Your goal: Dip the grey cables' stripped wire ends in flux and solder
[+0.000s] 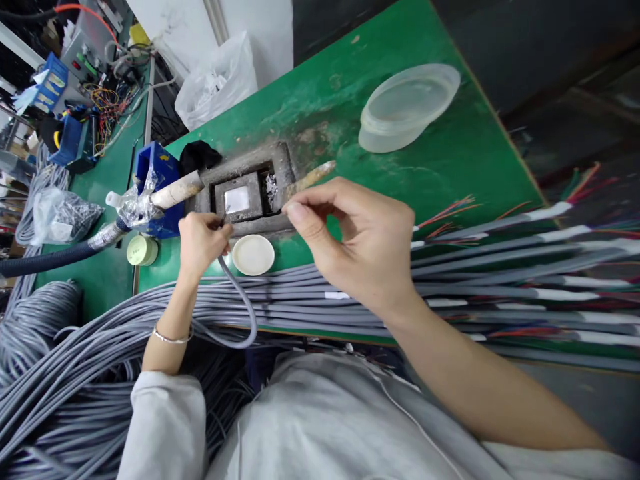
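Observation:
My left hand (203, 240) is closed around a grey cable (240, 287), its fingers at the near left edge of the solder pot (243, 181). The cable loops down from the fist toward the bundle. Bright molten-looking metal (237, 199) fills the pot's square opening. My right hand (357, 243) is raised to the right of the pot, thumb and forefinger pinched together. Whatever is between those fingertips is hidden. Just behind them a stained flat stick (315, 176) slants over the pot's right rim; whether the fingers touch it I cannot tell.
A round white lid (253, 255) and a small pale jar (142, 250) sit near the pot. An extraction hose nozzle (177, 190) rests by a blue bin (157, 167). Grey cables (295, 293) run along the front edge. A clear plastic tub (410, 107) stands behind.

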Demonstrator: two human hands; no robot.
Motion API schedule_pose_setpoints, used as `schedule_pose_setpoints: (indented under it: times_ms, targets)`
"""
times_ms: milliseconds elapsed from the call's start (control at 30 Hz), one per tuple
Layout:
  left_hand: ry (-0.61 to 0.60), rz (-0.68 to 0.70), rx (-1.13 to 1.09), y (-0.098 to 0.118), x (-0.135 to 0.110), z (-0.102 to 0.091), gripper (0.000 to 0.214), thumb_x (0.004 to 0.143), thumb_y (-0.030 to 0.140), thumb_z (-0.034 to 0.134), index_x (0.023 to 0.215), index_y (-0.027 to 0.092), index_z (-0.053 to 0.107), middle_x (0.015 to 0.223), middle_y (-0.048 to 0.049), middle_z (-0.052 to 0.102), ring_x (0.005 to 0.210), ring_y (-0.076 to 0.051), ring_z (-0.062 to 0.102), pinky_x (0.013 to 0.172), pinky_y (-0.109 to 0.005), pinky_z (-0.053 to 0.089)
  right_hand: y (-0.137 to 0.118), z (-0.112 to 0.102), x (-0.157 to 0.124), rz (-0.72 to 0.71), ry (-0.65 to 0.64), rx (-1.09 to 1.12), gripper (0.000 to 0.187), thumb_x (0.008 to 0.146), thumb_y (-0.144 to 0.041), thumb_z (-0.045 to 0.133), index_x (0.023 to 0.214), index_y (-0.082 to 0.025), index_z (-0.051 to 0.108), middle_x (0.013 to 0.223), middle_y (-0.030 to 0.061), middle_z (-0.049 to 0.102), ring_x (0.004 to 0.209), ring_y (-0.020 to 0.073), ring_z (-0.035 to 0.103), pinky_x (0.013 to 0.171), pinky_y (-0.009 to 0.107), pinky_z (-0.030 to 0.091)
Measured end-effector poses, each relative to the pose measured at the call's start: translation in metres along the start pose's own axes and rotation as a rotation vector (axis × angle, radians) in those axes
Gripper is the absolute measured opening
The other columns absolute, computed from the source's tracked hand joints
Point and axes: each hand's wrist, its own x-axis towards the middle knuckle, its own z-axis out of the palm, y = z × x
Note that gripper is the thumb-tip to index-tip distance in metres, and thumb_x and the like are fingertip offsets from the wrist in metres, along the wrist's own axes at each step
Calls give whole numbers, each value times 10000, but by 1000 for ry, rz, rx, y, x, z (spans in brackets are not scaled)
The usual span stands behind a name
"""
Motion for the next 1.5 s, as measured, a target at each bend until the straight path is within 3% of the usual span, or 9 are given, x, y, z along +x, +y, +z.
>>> schedule_pose_setpoints:
  times_ms: [233, 600, 1000, 1233, 1367, 1500]
  targets:
    - [-29, 44, 133, 0, 49, 5, 276, 618, 71, 521, 357, 150, 480, 342, 7, 466, 348, -93, 431, 430, -209, 378, 0, -2, 2, 7, 40, -15, 134, 849, -195, 536, 720, -200, 573, 628, -4, 557, 610, 132, 532, 574, 284, 411]
    - [-74, 31, 181, -2, 71, 23, 230, 601, 45, 504, 392, 141, 513, 353, 1, 455, 386, -117, 470, 521, -252, 475, 0, -5, 3, 15, 72, -57, 134, 846, -166, 540, 725, -219, 562, 624, -22, 553, 596, 118, 517, 564, 275, 423]
    - [-115, -13, 216, -1, 76, 31, 193, 606, 50, 501, 435, 133, 536, 387, -3, 483, 413, -125, 514, 539, -249, 492, 0, -4, 4, 18, 81, -59, 122, 852, -199, 546, 733, -219, 561, 622, -22, 540, 596, 119, 518, 577, 275, 440]
    - [-73, 18, 156, -4, 78, 34, 231, 579, 34, 505, 377, 146, 493, 343, 4, 462, 359, -119, 476, 454, -237, 440, -1, -6, 4, 54, 79, -64, 149, 869, -244, 524, 725, -229, 563, 638, -8, 560, 606, 131, 522, 588, 291, 439]
    - [-46, 63, 26, 1, 63, 21, 263, 614, 77, 537, 367, 155, 490, 334, 15, 472, 340, -93, 441, 414, -203, 392, -1, -6, 5, 52, 100, -49, 141, 862, -233, 523, 725, -222, 556, 648, -4, 570, 604, 132, 519, 581, 293, 422]
    - [-57, 63, -302, 11, 30, 2, 249, 680, 172, 593, 438, 151, 536, 353, 29, 500, 305, -71, 420, 353, -184, 341, 1, -4, 5, 40, 100, -40, 126, 846, -213, 537, 721, -210, 558, 628, -3, 555, 598, 134, 507, 563, 286, 398]
